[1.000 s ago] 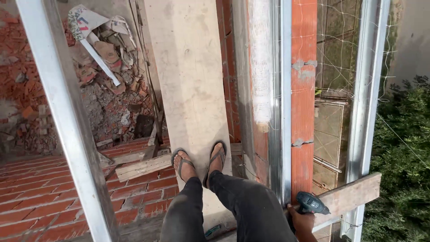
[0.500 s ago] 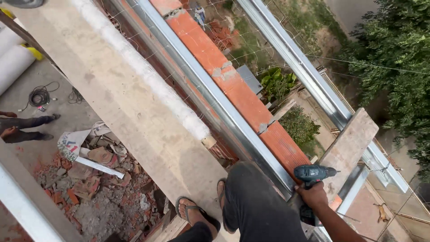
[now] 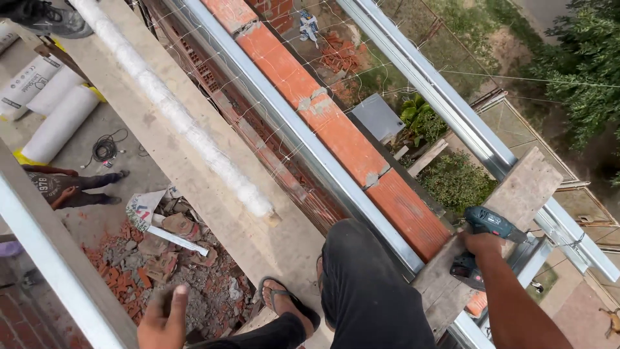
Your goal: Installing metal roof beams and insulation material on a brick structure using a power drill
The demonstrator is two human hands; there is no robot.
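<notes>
Fingers of the right hand are wrapped tight round the grip of a blue-green and black cordless drill, which rests on a weathered wooden plank laid crosswise over the wall top and the outer rail. Left hand sits low in the head view, fingers loosely curled with the thumb raised, holding nothing; blur prevents a finer reading.

Step in hand, as judged: the drill is positioned at the plank, apparently for driving or drilling into it where it bears on the metal. Whether the bit is touching the wood cannot be told. Any further move calls for steady downward pressure, a firm seat, and a free hand to brace, given the exposed height.

Materials noted:
1. Orange brick wall top, smooth-faced, with grey mortar patches at the joints.
2. 2 galvanised steel channels: inner tight against the brick, outer well apart, both bright and straight.
3. Pale concrete beam, rough, carrying a white wrapped tube along its length.
4. Thin mesh netting strung between the rails.
5. Broken brick rubble on the floor below.

Person wears dark trousers and a flip-flop sandal. Another person lies on the ground below, beside white rolls.
</notes>
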